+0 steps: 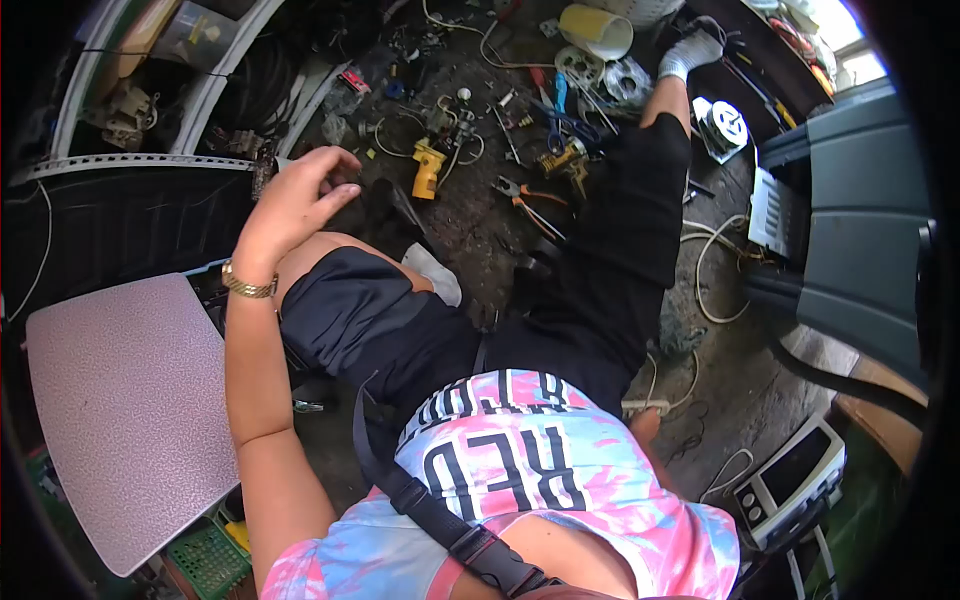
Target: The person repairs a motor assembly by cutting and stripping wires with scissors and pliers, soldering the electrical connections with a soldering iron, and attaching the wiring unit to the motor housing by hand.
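My left hand (305, 200), with a gold-coloured watch on the wrist, is raised over my left knee. Its fingers are loosely curled, the thumb stands apart, and nothing is in it. Nearest to it on the floor is a yellow power tool body (429, 168) with loose parts and wires around it. My right hand (647, 426) is low beside my right hip, mostly hidden behind my shirt. It is close to a white power strip (645, 408); whether it touches or grips the strip I cannot tell.
Pliers with orange handles (534, 198), a yellow-black drill (567, 162) and blue scissors (570, 128) lie between my legs. A yellowish bucket (596, 32) lies beyond. A pinkish board (135, 410) is at left, a grey cabinet (868, 200) and a device with a screen (795, 480) at right.
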Motion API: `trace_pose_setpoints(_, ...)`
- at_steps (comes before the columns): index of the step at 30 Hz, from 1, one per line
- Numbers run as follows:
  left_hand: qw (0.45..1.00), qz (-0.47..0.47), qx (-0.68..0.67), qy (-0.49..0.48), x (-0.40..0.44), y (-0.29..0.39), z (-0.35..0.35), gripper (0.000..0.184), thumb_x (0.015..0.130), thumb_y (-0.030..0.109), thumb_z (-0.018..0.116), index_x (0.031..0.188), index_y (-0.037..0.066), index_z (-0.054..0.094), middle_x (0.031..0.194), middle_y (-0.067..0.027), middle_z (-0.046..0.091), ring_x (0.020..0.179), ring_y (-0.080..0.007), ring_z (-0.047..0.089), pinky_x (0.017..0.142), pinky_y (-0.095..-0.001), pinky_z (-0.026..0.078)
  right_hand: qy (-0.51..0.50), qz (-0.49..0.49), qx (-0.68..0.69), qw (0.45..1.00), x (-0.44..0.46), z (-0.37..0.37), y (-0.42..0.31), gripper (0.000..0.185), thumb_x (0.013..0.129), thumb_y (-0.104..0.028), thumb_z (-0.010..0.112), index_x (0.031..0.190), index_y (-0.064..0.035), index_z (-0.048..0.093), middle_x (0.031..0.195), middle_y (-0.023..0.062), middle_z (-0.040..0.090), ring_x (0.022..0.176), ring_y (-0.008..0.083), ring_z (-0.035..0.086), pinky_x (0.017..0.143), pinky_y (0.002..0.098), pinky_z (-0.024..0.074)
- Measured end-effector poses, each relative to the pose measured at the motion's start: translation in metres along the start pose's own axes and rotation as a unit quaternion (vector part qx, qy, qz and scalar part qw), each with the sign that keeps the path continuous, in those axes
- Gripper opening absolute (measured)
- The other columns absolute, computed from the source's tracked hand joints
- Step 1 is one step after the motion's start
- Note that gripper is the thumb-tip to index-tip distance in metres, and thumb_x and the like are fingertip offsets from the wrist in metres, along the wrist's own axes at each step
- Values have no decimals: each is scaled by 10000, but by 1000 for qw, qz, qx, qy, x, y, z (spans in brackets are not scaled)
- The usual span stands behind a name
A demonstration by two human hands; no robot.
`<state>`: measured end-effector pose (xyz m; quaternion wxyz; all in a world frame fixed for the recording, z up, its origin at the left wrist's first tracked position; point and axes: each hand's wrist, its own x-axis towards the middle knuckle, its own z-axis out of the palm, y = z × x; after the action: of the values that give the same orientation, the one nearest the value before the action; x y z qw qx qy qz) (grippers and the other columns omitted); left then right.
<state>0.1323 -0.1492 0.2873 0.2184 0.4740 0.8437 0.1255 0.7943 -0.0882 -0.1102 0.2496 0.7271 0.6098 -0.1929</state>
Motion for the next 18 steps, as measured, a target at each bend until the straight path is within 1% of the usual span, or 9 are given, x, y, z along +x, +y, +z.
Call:
trace_pose_setpoints(1,1000,-2,-5,-9,4,-4,3,275,835,148,658,1066,6,609,892,-85,613,811,-190,580,743,-309,465,2,-8,2,1000,4,-1,-3,260,856,-206,603,1050,-33,581,947,248,673,930,427,652,803,515,515)
trace_pose_setpoints(5,999,19,-46,-23,24,-20,15,273,857,165,661,1071,4,610,918,-89,635,815,-193,591,749,-313,468,0,37,-15,999,-2,4,-4,226,864,-171,590,1046,-38,581,924,235,677,896,412,667,797,518,521)
trace_pose_setpoints(7,999,11,-21,-35,34,-20,15,285,865,174,665,1084,2,605,941,-98,647,837,-197,601,756,-315,470,-11,-10,3,1000,4,1,-1,226,864,-168,593,1042,-29,571,928,229,679,906,408,669,801,516,521)
trace_pose_setpoints(10,999,-6,10,-39,45,-27,25,286,867,166,660,1096,5,599,946,-105,650,849,-207,605,762,-322,470,-13,-62,-8,998,13,6,9,210,866,-147,585,1031,-18,561,939,232,681,918,412,668,796,512,524)
trace_pose_setpoints(12,998,61,-20,-16,47,-28,31,279,871,157,652,1101,9,596,957,-111,654,850,-215,603,764,-327,471,-23,-57,-31,998,16,14,17,191,870,-132,574,1022,-16,560,941,235,680,918,416,667,792,507,526)
trace_pose_setpoints(14,998,59,-21,-20,48,-27,33,275,871,150,649,1099,7,594,958,-112,654,838,-214,599,759,-326,470,-31,-49,-51,997,19,21,27,172,874,-117,563,1013,-15,559,944,237,679,917,420,666,788,503,527)
trace_pose_setpoints(16,998,58,-24,-26,49,-25,37,272,871,144,645,1098,4,592,959,-113,653,827,-214,595,753,-325,469,-3,-64,-27,998,19,27,40,158,877,-87,549,1018,-16,547,936,244,677,902,427,665,780,504,526)
trace_pose_setpoints(17,998,42,-20,-31,50,-27,38,272,870,142,645,1098,3,590,955,-115,654,819,-212,594,746,-322,467,-1,-63,-28,998,18,18,37,158,877,-87,549,1018,-16,547,936,244,677,902,427,665,780,504,526)
trace_pose_setpoints(18,999,25,-15,-40,50,-28,40,272,869,139,645,1097,2,589,951,-116,655,811,-210,594,739,-319,465,-11,-90,-46,995,13,7,35,165,887,-99,534,1029,-15,538,933,248,675,899,429,665,779,511,523)
